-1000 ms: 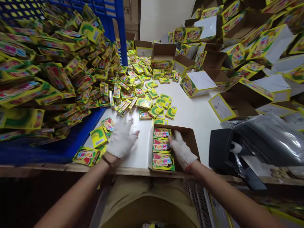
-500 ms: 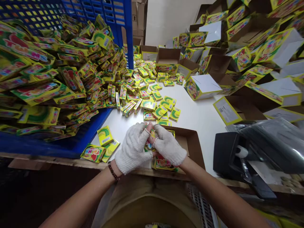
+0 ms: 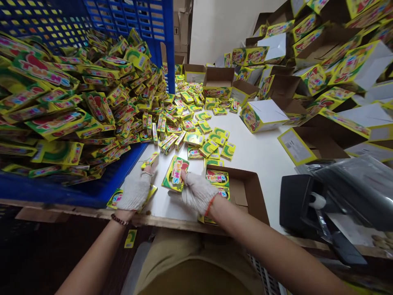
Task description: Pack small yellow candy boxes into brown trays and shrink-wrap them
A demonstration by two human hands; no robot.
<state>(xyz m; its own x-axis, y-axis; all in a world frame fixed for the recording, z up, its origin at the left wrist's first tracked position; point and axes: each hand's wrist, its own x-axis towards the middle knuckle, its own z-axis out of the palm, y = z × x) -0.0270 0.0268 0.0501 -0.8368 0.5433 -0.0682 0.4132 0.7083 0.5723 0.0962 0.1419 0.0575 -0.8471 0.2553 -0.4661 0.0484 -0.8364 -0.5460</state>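
In my right hand (image 3: 198, 192), gloved in white, is a flat yellow-green box marked TWINS (image 3: 175, 174), pinched at its right edge with the printed face up. My left hand (image 3: 135, 190), gloved too, is at the table's front left, its fingers closed on another small yellow box (image 3: 150, 159) tilted on edge. Partly covered under that hand lie loose boxes (image 3: 115, 198). Just right of my right hand stands an open brown-lined carton (image 3: 247, 180), with several TWINS boxes (image 3: 217, 177) lying along its left side.
A blue crate (image 3: 167, 45) heaped with small boxes (image 3: 101, 106) spills onto the white table (image 3: 236, 127). Open display cartons (image 3: 319, 139) pile up at right. A black tape dispenser (image 3: 296, 200) sits near the front edge. One small box (image 3: 130, 239) lies below the table.
My hands were together over the carton; now they are apart. The left has moved left to the loose boxes and holds one. The right has shifted left, holding a box in plain view.
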